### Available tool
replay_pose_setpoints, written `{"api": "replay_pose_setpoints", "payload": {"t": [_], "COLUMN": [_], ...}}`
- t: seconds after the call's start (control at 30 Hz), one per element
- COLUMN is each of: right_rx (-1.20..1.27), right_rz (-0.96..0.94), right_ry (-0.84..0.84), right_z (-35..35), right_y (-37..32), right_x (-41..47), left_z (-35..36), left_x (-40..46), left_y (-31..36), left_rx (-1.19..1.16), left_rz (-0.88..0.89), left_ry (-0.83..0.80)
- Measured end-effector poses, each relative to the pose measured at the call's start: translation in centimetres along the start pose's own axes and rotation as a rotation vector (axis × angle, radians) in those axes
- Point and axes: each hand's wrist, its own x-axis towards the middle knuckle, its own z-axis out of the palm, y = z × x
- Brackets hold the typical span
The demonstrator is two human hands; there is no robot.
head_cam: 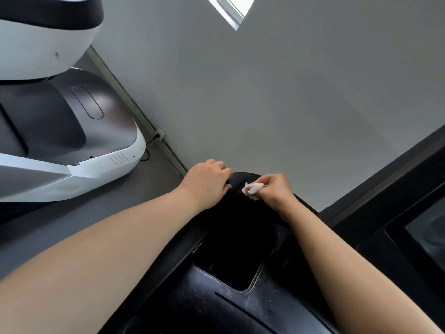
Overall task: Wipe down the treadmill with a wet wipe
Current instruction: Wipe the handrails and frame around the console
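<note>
Treadmill (240, 237): no readable writing; wipe (251, 189) crumpled.

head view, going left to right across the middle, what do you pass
White and black exercise machine → wall socket with a black cable → left hand gripping the black treadmill console's rounded end → crumpled white wet wipe → right hand pinching it → dark treadmill screen.

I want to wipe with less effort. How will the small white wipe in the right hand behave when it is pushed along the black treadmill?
The wet wipe looks crumpled and limp, so it will probably bunch up. It seems very light: the right hand pinches it easily.
</note>
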Motion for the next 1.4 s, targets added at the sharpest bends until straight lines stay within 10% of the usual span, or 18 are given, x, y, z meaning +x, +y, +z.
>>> {"api": "replay_pose_setpoints", "payload": {"t": [1.4], "right_rx": [-0.008], "right_rz": [-0.173], "right_ry": [0.031], "right_z": [3.0], "right_y": [0.1], "right_x": [-5.0], "left_z": [-0.4], "left_x": [-0.3], "left_y": [0.6], "left_rx": [0.057], "left_rz": [-0.046], "left_ry": [-0.005]}}
